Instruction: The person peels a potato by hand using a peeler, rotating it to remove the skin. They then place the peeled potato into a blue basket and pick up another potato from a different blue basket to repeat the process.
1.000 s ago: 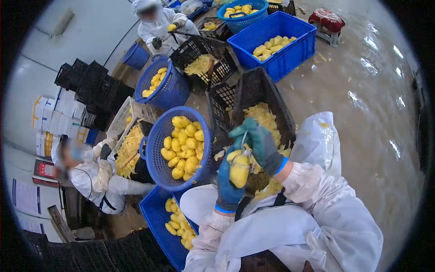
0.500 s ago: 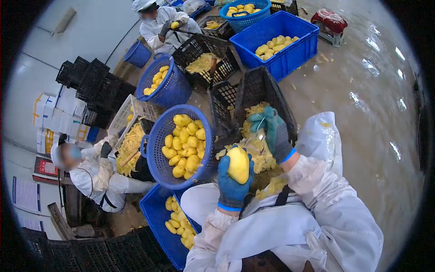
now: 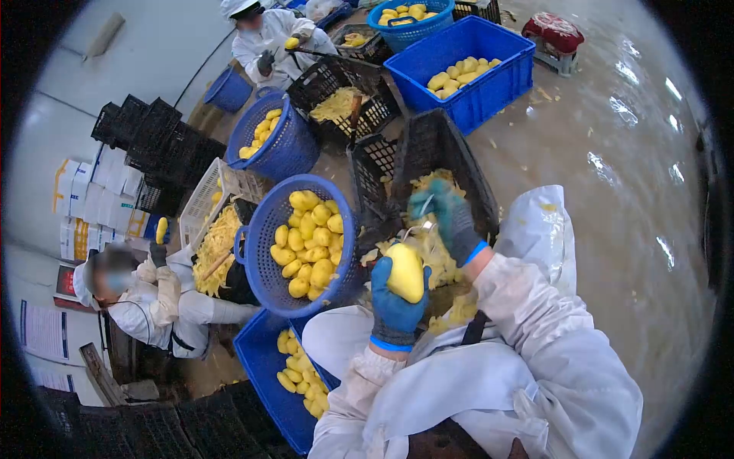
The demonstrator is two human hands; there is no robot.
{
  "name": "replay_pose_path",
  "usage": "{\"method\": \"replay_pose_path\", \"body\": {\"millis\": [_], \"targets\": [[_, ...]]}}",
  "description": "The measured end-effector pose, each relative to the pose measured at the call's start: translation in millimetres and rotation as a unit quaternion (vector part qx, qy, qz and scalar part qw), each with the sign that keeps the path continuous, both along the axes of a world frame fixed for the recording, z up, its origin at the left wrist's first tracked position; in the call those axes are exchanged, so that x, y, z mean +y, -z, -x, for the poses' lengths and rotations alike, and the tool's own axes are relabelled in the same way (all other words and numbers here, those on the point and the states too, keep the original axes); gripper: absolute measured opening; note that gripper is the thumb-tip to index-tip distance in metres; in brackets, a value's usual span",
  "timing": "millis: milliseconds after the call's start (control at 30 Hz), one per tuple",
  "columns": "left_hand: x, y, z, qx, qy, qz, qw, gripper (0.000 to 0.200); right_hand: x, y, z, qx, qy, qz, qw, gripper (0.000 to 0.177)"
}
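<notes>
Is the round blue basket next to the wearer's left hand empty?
No, the round blue basket holds a heap of yellow produce, right beside the left hand.

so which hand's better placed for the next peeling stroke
Right, probably. The right hand holds the peeler just above the yellow produce, while the left hand is wrapped around it from below, steadying it.
</notes>
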State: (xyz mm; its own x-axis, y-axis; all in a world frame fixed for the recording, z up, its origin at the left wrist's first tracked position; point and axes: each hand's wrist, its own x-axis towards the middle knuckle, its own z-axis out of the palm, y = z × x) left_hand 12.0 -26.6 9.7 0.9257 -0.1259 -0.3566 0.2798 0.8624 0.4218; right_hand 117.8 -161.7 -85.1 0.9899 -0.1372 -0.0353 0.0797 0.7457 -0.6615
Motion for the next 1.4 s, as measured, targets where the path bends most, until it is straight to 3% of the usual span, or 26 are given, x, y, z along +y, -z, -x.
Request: {"method": "replay_pose_path", "body": {"millis": [33,133,167,300,367,467,500,533,633,733,767,867,967,1000,1033,1100,1133,1167,1233,1267,1300,1333,1367,1400], "targets": [[5,4,1,-0.001,-0.012,-0.018,1.0,0.049,-13,-18,2,0.045,0.04,0.007,0.998,0.04],[12,15,-4,-0.025,0.029,-0.072,0.997,0.048,6,-33,19,0.002,-0.042,0.041,0.998,0.043],[10,16,-4,-0.048,0.052,-0.036,0.997,0.046,15,-38,23,0.023,-0.065,0.1,0.993,0.044],[18,9,-3,-0.032,0.114,-0.029,0.993,0.049,-14,-31,-22,0.009,0.011,-0.12,0.993,0.038],[18,8,-2,-0.055,0.11,-0.042,0.992,0.051,-8,-28,-7,0.025,-0.003,-0.098,0.995,0.037],[15,4,-2,-0.135,0.136,-0.151,0.97,0.062,15,-73,26,0.069,-0.081,-0.003,0.994,0.037],[17,12,0,-0.117,0.107,-0.17,0.973,0.064,8,-49,11,0.054,-0.07,-0.026,0.996,0.039],[19,11,3,-0.155,0.098,-0.211,0.96,0.064,1,-24,-3,0.038,-0.061,-0.049,0.996,0.041],[24,-3,3,-0.26,0.055,-0.357,0.895,0.064,-2,-47,6,0.07,-0.029,-0.085,0.994,0.042],[26,8,-3,-0.342,-0.016,-0.554,0.759,0.067,23,-57,23,0.044,-0.069,-0.038,0.996,0.041],[27,9,-3,-0.34,-0.024,-0.573,0.746,0.07,21,-52,15,0.033,-0.065,-0.086,0.994,0.041],[29,1,-1,-0.351,0.021,-0.46,0.815,0.07,-1,-40,2,0.066,-0.01,-0.095,0.993,0.041],[24,5,-3,-0.289,0.013,-0.418,0.861,0.067,15,-68,25,0.024,-0.075,-0.044,0.996,0.043],[21,2,-4,-0.249,0.047,-0.341,0.905,0.067,16,-74,26,0.008,-0.097,-0.013,0.995,0.043],[18,-3,-3,-0.206,0.08,-0.262,0.939,0.066,18,-59,13,0.04,-0.036,-0.097,0.994,0.044],[19,0,-4,-0.104,0.094,-0.139,0.98,0.061,4,-51,7,0.026,-0.023,-0.062,0.997,0.043],[20,1,-6,-0.162,0.085,-0.266,0.946,0.056,0,-66,10,0.024,-0.017,-0.044,0.999,0.042],[20,3,-4,-0.209,0.078,-0.388,0.894,0.053,6,-78,28,-0.017,-0.028,0.052,0.998,0.042],[16,6,0,-0.224,0.073,-0.462,0.855,0.049,24,-78,42,-0.033,-0.077,0.141,0.986,0.043],[15,7,1,-0.194,0.073,-0.424,0.881,0.048,27,-77,43,-0.046,-0.099,0.184,0.977,0.043],[14,7,3,-0.162,0.073,-0.386,0.905,0.048,20,-57,22,-0.054,-0.071,0.082,0.993,0.044],[17,-3,1,-0.073,0.103,-0.204,0.971,0.045,2,-50,7,-0.02,-0.037,0.038,0.998,0.044],[19,-13,0,0.046,0.101,-0.023,0.994,0.043,-15,-45,-7,0.013,-0.005,-0.008,1.0,0.044],[20,-12,0,0.04,0.09,-0.016,0.995,0.041,-22,-43,-15,0.045,0.029,-0.054,0.997,0.044]]}}
